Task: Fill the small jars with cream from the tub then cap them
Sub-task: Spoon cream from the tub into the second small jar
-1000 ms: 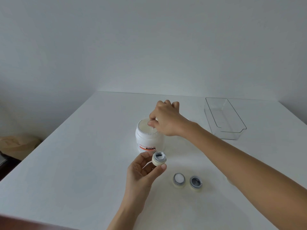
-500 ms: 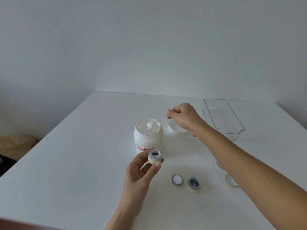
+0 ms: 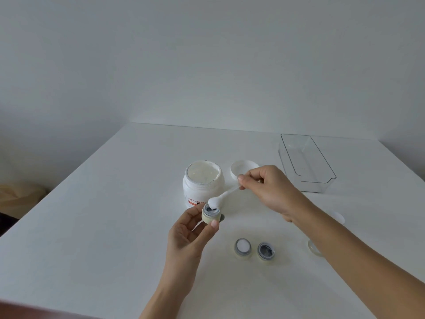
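Left grip (image 3: pixel 190 231) pinching small jar (image 3: pixel 210 214) above tabletop (image 3: pixel 92 226), right grip (image 3: pixel 266 187) pinching spatula (image 3: pixel 222 196), its cream-laden tip at jar mouth, open tub (image 3: pixel 203 183) just behind, tub lid (image 3: pixel 242 168) beside it, filled jar (image 3: pixel 242 248) and unfilled jar (image 3: pixel 266 250) nearer, clear tray (image 3: pixel 307 164) far right.

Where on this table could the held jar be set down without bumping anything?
Bare table left of the tub and left hand. Crowded: right of that hand sit the filled jar and empty jar; caps and clear tray farther right.
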{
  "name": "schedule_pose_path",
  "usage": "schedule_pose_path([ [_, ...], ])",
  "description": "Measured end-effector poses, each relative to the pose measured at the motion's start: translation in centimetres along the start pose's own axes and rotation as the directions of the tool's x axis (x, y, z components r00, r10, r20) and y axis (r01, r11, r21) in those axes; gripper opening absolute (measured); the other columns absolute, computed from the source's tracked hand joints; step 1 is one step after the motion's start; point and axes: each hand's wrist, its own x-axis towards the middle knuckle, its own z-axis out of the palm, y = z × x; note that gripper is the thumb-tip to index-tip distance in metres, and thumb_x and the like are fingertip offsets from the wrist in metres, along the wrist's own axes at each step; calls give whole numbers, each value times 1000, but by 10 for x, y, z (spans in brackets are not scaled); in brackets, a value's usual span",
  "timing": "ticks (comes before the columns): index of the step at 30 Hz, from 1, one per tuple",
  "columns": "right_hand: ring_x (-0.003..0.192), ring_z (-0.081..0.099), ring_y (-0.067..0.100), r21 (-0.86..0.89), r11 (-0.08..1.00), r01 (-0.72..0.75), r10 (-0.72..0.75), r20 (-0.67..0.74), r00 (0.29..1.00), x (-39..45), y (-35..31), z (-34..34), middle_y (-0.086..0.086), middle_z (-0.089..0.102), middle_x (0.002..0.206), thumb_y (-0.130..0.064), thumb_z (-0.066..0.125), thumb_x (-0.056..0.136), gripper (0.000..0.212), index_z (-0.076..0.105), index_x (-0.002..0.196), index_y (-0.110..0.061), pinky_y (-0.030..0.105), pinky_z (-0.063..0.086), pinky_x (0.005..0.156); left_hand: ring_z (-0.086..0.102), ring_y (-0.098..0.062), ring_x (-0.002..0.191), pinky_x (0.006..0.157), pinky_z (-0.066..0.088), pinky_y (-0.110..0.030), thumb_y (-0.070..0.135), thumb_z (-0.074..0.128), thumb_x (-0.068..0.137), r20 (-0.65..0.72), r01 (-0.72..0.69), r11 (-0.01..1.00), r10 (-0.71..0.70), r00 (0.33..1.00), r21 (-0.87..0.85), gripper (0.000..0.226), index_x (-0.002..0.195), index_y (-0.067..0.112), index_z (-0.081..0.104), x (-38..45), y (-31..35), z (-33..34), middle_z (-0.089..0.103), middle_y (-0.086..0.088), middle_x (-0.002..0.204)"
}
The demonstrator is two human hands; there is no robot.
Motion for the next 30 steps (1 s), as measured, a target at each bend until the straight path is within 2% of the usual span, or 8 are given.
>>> schedule_pose_path([
  [3, 46, 38, 7, -91, 996, 12, -15, -37, 999, -6, 1, 4, -15, 43, 35, -36, 54, 94, 33, 71, 76, -14, 29, 26, 71, 70, -25, 109, 88, 54, -24, 22, 78, 74, 7, -4, 1000, 4, 1000, 6, 37, 110, 22, 72, 0, 0, 0, 75, -9, 114],
  [5, 47, 39, 5, -154, 988, 31, -43, -76, 996, -8, 0, 3, -25, 46, 38, -36, 54, 94, 35, 70, 78, -10, 28, 25, 67, 70, -25, 109, 88, 54, -23, 22, 79, 74, 8, -2, 1000, 2, 1000, 4, 37, 110, 21, 72, -1, 1, 0, 75, -9, 114],
  [10, 72, 46, -1, -155, 982, 108, -137, -189, 972, -11, 0, -6, -14, 54, 66, -31, 56, 94, 29, 71, 74, -15, 37, 36, 84, 71, -25, 107, 85, 55, -22, 13, 76, 77, -10, 0, 1000, 0, 1000, 3, 31, 108, 18, 72, 0, 1, 0, 75, -9, 113],
  [13, 86, 46, 0, -115, 963, 243, -265, -255, 930, -19, 4, -1, -12, 50, 82, -28, 60, 92, 20, 69, 75, -21, 41, 37, 94, 73, -25, 102, 82, 56, -22, 11, 77, 76, -49, 11, 1000, -11, 999, 15, 29, 104, 17, 73, 0, 0, 0, 77, -9, 106],
  [17, 85, 53, 17, -341, 835, 433, -539, -345, 768, -32, 9, 13, -3, 45, 89, -30, 59, 89, 18, 69, 78, -20, 26, 26, 85, 74, -25, 97, 78, 56, -20, 11, 78, 73, -62, 24, 999, -23, 998, 28, 28, 101, 13, 74, 0, 1, 1, 78, -10, 101],
  [22, 80, 44, 16, -655, 507, 560, -846, -254, 468, -39, 19, 15, -4, 38, 91, -28, 61, 90, 19, 71, 76, -19, 32, 20, 78, 74, -26, 96, 79, 56, -21, 17, 82, 71, -61, 30, 999, -29, 998, 14, 35, 103, 7, 72, -1, 2, 2, 77, -13, 100],
  [25, 79, 42, 15, -686, 416, 598, -897, -201, 393, -44, 26, 14, -4, 37, 90, -24, 65, 89, 7, 68, 83, -23, 34, 21, 74, 74, -24, 94, 80, 56, -22, 25, 83, 65, -60, 28, 1000, -27, 998, 15, 42, 102, 8, 73, -1, 4, 2, 77, -13, 99],
  [30, 78, 44, 16, -670, 405, 622, -908, -212, 363, -48, 36, 7, -4, 37, 91, -26, 63, 91, 5, 59, 93, -28, 36, 23, 74, 74, -23, 93, 79, 56, -21, 25, 84, 65, -55, 32, 999, -31, 998, 21, 43, 102, 8, 73, -1, 3, 2, 77, -15, 101],
])
